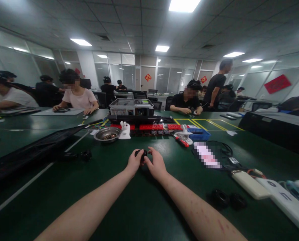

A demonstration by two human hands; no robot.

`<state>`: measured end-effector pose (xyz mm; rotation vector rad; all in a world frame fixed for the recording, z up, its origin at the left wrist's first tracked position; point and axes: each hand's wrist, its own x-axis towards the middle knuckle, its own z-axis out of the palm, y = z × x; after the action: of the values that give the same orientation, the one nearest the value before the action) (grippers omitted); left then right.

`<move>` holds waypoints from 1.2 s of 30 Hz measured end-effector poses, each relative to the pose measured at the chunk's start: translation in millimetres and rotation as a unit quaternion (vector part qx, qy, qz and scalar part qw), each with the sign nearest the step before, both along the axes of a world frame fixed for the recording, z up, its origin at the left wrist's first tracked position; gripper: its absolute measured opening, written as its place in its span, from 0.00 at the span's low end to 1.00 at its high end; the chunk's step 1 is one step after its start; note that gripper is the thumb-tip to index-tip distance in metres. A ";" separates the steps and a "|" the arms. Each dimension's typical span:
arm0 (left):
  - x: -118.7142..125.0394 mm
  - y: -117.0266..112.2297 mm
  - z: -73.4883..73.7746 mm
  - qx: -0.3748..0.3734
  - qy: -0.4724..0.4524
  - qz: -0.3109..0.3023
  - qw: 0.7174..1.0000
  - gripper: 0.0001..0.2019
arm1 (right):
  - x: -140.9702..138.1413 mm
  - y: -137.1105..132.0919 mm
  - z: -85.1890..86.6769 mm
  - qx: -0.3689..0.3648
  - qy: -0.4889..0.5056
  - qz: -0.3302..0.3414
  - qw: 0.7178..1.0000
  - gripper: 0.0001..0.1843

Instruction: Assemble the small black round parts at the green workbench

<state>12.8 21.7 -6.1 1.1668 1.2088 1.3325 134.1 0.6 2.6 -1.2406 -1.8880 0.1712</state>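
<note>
Over the middle of the green table (109, 201), my left hand (134, 163) is closed around a small black rounded part (143, 154). Its fingers hide much of the part, so I cannot tell its exact kind. My right hand (156, 164) is just to the right, fingers apart and curved, with the thumb close to the black part; whether it touches is unclear. Past the hands stand a metal bowl (107, 135) of small brass-coloured pieces, a white animal-shaped stand (125, 130) and a red-handled screwdriver (182, 141).
More black round parts lie at the left (85, 155) and the right (221, 198). A long black panel (39, 150) slants along the left. A blue tray (199, 134), a power bank (251, 184) and a large black case (277, 130) are at right. Several people sit beyond.
</note>
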 end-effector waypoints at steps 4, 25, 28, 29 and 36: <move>-0.7 -1.1 -0.6 0.036 0.074 0.005 0.997 0.19 | 5.8 10.7 -6.2 -0.124 0.015 -0.079 0.989 0.24; -5.6 3.7 -0.4 -0.014 0.012 -0.026 1.000 0.21 | -0.1 -4.1 3.9 0.027 -0.100 0.060 0.993 0.27; -4.0 -0.1 1.3 0.027 0.068 -0.011 0.997 0.19 | 0.1 0.9 -1.2 0.003 -0.030 0.009 1.000 0.28; -3.9 -1.4 1.4 0.039 0.087 -0.013 0.995 0.18 | 1.1 3.6 -3.1 -0.012 -0.012 -0.013 1.000 0.25; -6.5 -3.9 -3.1 0.139 0.212 0.011 0.967 0.13 | 7.3 16.7 -11.5 -0.131 -0.006 -0.011 0.991 0.25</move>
<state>6.3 17.8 -9.2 1.7079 1.3633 1.3380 141.4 17.3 -8.9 -1.4391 -1.9044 0.4126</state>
